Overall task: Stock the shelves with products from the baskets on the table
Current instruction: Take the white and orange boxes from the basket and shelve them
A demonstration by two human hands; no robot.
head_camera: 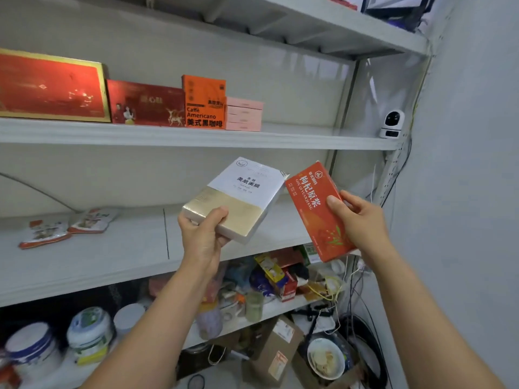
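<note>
Over the middle shelf (126, 248), near its right end, my left hand (202, 234) grips the white-and-gold box (241, 192) by its near corner and my right hand (356, 217) pinches the tilted orange box (309, 197) at one edge; such slight holds risk either box slipping.

Both arms (157, 318) reach up from frame bottom to centre. My left hand (202, 237) grips white-and-gold box (244, 192), thumb on top; right hand (359, 220) grips orange box (311, 200), thumb on front.
</note>
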